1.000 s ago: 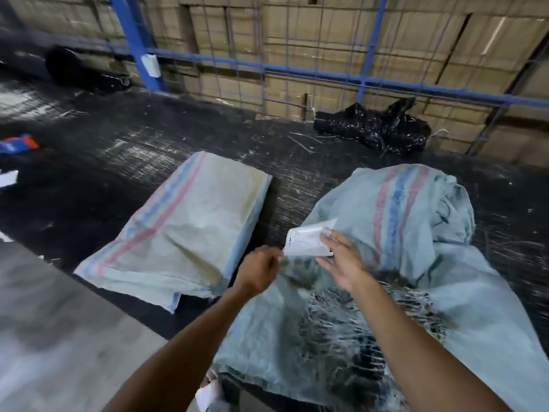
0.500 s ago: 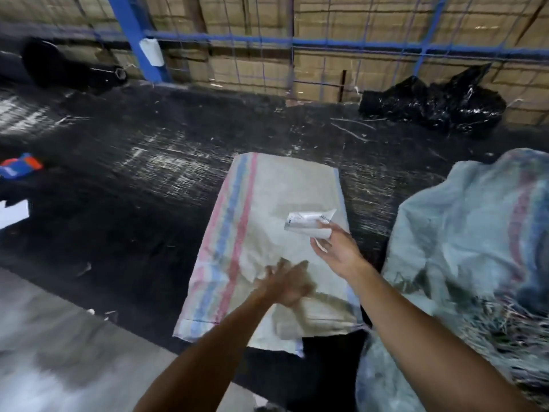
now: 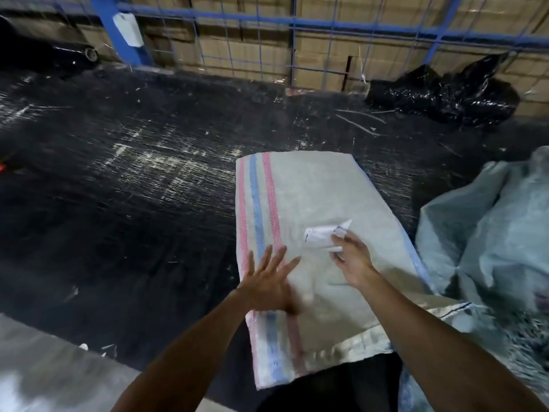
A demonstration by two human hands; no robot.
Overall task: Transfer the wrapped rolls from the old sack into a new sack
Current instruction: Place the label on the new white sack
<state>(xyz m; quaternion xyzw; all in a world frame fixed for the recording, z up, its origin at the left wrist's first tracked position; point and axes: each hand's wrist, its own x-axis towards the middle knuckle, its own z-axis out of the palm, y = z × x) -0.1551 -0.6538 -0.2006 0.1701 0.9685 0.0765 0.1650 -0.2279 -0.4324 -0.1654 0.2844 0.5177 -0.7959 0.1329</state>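
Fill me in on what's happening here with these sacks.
A person is leaning over a flat, folded new sack with pink and blue stripes, lying on the dark floor. The left hand is spread open over the sack's striped side, while the right hand pinches a small white paper slip. The bulging old sack sits at the right, apart from both hands. No rolls have gone into the new sack so far as shown; it lies flat.
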